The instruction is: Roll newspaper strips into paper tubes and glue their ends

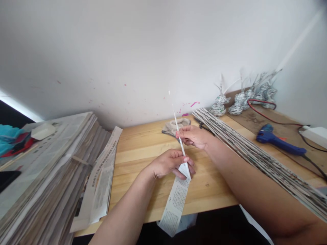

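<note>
Newspaper stack (pixel 74 170) at eight o'clock, likely for easy reach, then left hand (pixel 173 163) pinching thin paper tube (pixel 182 147) near centre, its strip (pixel 176 200) trailing toward six, right hand (pixel 192 135) pinching higher, seemingly to steady it, paper sticks (pixel 245 147) parallel at four, perhaps for tidiness.

Newspaper stack (pixel 55 173) cropped, strip (pixel 175 197) text illegible

At centre, the slim white rolled tube (pixel 182 147) was matt paper; the flat yellowish tabletop (pixel 135 149) smooth wood; the blue gun-shaped tool (pixel 283 144), right, smooth plastic.
</note>
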### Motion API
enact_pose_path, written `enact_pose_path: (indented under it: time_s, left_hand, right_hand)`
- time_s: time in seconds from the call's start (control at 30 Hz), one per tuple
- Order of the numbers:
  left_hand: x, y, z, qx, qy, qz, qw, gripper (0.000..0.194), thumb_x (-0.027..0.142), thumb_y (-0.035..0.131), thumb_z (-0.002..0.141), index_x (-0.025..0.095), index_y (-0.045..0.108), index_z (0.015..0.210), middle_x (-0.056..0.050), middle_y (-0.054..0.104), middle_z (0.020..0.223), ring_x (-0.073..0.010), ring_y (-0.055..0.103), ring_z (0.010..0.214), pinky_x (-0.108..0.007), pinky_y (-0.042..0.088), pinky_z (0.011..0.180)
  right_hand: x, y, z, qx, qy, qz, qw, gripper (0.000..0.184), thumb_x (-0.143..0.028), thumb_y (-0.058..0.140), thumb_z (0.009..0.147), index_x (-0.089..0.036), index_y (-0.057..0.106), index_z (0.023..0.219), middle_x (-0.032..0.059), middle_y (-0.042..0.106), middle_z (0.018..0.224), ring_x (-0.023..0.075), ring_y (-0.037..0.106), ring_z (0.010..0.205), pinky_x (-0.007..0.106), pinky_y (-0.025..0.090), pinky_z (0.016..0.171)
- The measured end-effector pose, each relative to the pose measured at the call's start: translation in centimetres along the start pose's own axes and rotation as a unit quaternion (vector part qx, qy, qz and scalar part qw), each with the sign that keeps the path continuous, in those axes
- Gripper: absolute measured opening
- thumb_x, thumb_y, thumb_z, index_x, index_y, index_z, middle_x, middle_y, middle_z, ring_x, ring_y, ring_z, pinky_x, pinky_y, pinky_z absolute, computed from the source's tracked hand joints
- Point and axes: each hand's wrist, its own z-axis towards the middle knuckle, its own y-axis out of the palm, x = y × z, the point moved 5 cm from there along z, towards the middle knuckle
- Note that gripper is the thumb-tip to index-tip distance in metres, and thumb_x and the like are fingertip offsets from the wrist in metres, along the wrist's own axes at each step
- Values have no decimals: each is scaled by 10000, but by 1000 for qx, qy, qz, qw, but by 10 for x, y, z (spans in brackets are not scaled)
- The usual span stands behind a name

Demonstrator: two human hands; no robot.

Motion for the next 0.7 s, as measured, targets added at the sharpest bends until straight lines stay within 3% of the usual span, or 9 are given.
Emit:
enact_pose_path:
  time_s: [0.1,0.2,0.33,0.57,0.63,0.7]
  left_hand:
    - [0,-2,0,-1,9,-9,1000,379,465,606,834,116,649,976,-158,719,902,-230,706,788,-295,550,626]
    - [2,-2,-2,-15,20,-23,999,377,460,605,838,112,654,975,-161,720,892,-236,708,790,-310,557,640]
    - [3,2,-4,-53,28,-33,998,373,451,616,834,107,659,971,-169,717,904,-249,708,811,-332,564,656]
    - [1,2,-2,-66,32,-21,997,363,439,622,833,106,659,973,-171,712,919,-242,702,841,-305,559,651]
    - [2,1,-3,-61,31,-19,998,358,441,619,835,110,655,966,-163,712,902,-236,702,825,-302,560,649]
    - [3,0,-4,-58,32,-17,998,354,443,615,839,114,648,966,-157,712,898,-230,702,818,-300,561,656]
  right_hand:
    - [-1,0,-1,6,-9,26,1000,313,-424,743,736,-124,654,746,-42,437,530,41,320,454,160,130,363]
    - [-1,3,-5,-54,4,48,997,312,-401,705,782,-125,692,927,-12,502,628,59,413,525,154,196,378]
    - [2,4,-7,-80,16,66,995,299,-388,728,761,-123,698,896,0,532,646,65,454,552,152,227,399]
    - [-1,6,1,-8,-37,17,999,343,-450,762,693,-138,620,702,-34,466,531,47,328,450,176,160,403]
    - [-3,1,4,34,-76,-34,996,405,-541,694,728,-148,603,694,-25,471,547,65,355,462,192,209,417]
    - [-5,-9,6,111,-127,-145,975,452,-605,579,790,-158,637,774,14,541,634,106,448,536,223,312,473]
